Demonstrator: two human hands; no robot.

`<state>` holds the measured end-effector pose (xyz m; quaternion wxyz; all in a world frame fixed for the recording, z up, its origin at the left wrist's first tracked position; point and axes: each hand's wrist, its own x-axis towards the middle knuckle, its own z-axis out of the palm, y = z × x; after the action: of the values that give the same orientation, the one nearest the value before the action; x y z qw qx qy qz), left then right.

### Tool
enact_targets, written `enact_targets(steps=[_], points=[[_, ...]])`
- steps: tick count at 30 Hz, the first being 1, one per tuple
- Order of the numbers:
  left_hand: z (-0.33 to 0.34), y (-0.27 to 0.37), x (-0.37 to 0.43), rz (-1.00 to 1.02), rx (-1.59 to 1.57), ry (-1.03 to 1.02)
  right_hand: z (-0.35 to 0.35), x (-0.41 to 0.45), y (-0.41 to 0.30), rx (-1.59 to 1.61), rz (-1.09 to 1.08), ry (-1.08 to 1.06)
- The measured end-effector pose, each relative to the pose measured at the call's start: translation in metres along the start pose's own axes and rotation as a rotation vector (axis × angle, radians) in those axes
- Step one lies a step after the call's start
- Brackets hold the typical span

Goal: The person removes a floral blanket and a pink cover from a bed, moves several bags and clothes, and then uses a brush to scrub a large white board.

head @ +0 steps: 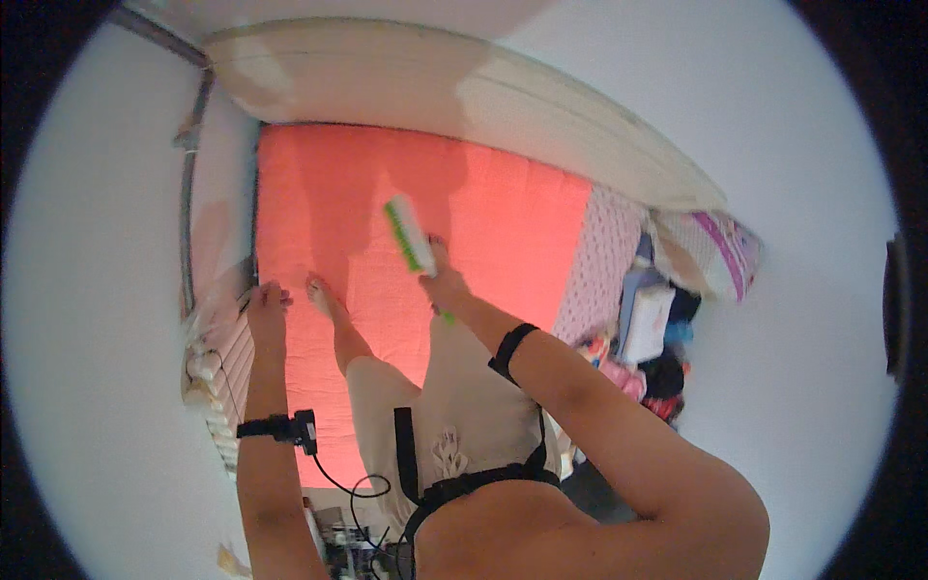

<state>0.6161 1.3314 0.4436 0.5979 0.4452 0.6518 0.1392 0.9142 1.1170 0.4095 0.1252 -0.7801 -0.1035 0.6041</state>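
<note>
My right hand [446, 290] grips the handle of a bed brush [413, 228] with a white back and green bristles. The brush is held above a coral-red sheet [507, 217] that covers a bed, and its bristles face left. Over the sheet's left edge is my left hand [268, 299], blurred, with the fingers partly bent. Whether it touches anything there I cannot tell. My bare feet [316, 286] stand on the sheet, with the right one partly behind the brush and right hand.
A pale headboard [507, 94] runs along the far side. To the right lie a pink patterned cloth [598, 261], a pillow [696, 250], a white box-like item [647, 324] and piled clothes [661, 373]. A ribbed white object [225, 377] borders the left. A black cable [355, 493] hangs from my left forearm strap.
</note>
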Motion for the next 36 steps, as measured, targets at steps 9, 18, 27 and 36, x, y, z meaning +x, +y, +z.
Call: enact_targets(steps=[9,18,27,36], points=[[0.031,-0.102,0.169,0.418,0.447,0.105,0.085,0.156,0.128,0.79,0.3,0.563],[0.089,-0.24,0.286,0.239,0.402,0.06,0.188,0.387,0.179,0.259,0.368,0.9],[0.094,-0.261,0.29,0.303,0.297,0.146,0.309,0.398,0.005,0.289,0.167,0.758],[0.083,-0.225,0.298,0.322,0.229,0.199,0.326,0.404,0.033,-0.332,-0.627,0.113]])
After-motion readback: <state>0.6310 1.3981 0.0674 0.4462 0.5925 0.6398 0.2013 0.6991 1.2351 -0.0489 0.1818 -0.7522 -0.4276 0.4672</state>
